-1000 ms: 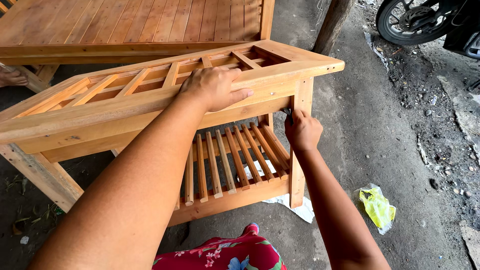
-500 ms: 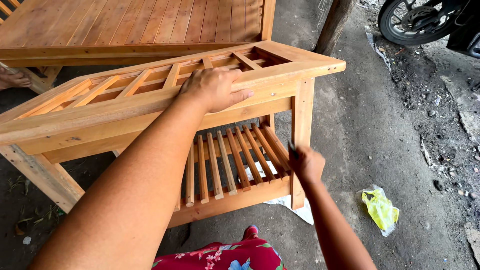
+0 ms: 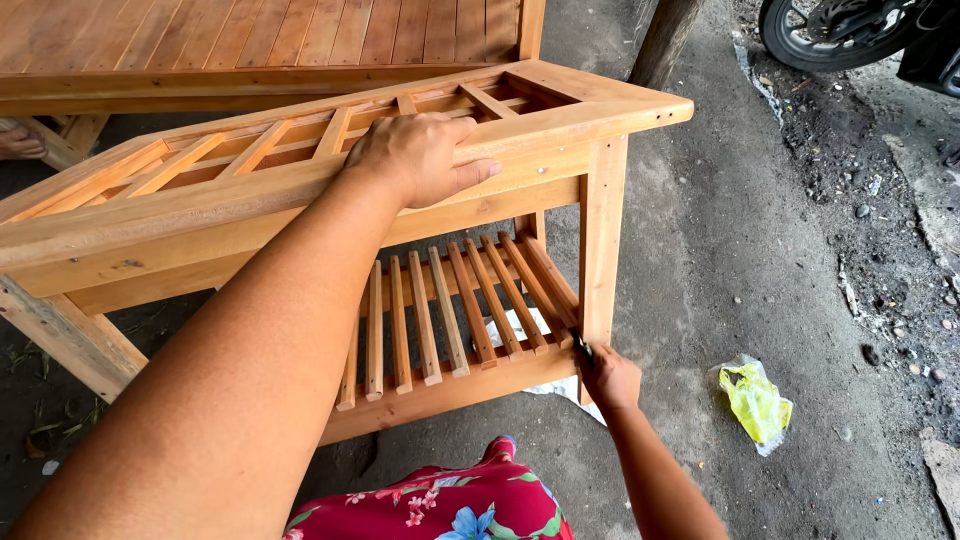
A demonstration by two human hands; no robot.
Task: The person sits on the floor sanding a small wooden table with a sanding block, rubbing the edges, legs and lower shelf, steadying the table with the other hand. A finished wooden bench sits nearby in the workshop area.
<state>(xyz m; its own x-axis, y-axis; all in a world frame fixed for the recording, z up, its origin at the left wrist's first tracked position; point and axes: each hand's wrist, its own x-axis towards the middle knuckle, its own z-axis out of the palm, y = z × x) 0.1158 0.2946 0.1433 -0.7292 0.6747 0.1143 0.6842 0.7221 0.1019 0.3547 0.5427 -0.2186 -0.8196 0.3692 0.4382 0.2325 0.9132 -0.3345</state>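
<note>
While the left hand (image 3: 418, 155) lies spread on the slatted wooden table (image 3: 600, 110), the right hand (image 3: 607, 376) pinches a small dark tool (image 3: 581, 346).

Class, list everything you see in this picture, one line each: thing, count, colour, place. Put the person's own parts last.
Wooden slatted bench frame: one, orange-brown, centre, lying on its side.
Wooden panel: one, orange-brown, top left, behind frame.
Plastic bag: one, yellow-green, on ground, right.
Wheel: one, black, top right.
Another person's hand: one, far left edge.
Floral garment: one, red, bottom centre.
Left hand: resting on the frame's top rail.
Right hand: at the leg's base, holding a small dark tool.
</note>
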